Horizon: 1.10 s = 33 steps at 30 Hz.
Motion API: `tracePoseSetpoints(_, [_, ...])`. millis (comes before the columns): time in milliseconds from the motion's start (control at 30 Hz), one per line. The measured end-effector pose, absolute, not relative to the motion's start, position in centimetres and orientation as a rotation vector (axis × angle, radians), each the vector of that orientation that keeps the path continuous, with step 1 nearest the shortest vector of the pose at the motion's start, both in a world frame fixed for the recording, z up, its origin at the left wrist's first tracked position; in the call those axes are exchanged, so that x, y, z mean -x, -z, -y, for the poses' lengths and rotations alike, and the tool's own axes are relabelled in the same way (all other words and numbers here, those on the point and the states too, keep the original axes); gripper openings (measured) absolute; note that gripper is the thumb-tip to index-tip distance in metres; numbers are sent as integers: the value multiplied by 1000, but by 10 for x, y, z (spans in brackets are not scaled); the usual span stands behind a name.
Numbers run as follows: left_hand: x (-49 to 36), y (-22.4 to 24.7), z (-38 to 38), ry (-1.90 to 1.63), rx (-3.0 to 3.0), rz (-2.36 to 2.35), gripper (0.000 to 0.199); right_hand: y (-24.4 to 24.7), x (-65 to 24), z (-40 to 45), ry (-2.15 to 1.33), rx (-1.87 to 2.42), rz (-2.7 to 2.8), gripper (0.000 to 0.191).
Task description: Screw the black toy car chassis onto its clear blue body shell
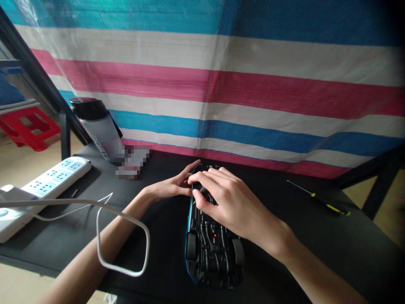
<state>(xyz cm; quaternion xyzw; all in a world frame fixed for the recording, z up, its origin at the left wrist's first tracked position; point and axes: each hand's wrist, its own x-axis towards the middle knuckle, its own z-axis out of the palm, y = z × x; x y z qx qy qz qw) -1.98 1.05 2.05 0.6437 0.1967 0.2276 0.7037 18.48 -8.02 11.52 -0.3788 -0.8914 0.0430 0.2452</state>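
A blue toy car lies upside down on the black table, its black underside and two near wheels facing up. My left hand is at the left side of the car's far end, thumb against its edge and index finger stretched out; its other fingers are partly hidden. Over the far half of the underside, my right hand bends down with thumb and index finger nearly together in a pinch. Whatever sits between those fingertips is hidden.
A screwdriver with a black and yellow handle lies at right. On the left are a white power strip, a looped white cable and a bottle beside a blurred-out item. A striped sheet hangs behind.
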Motion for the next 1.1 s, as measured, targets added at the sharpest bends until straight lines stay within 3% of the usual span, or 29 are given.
tracePoseSetpoints(1100, [13,-20,-10,-535,-1519,-480,103,-111,-194,77,-29,1051,2434,18])
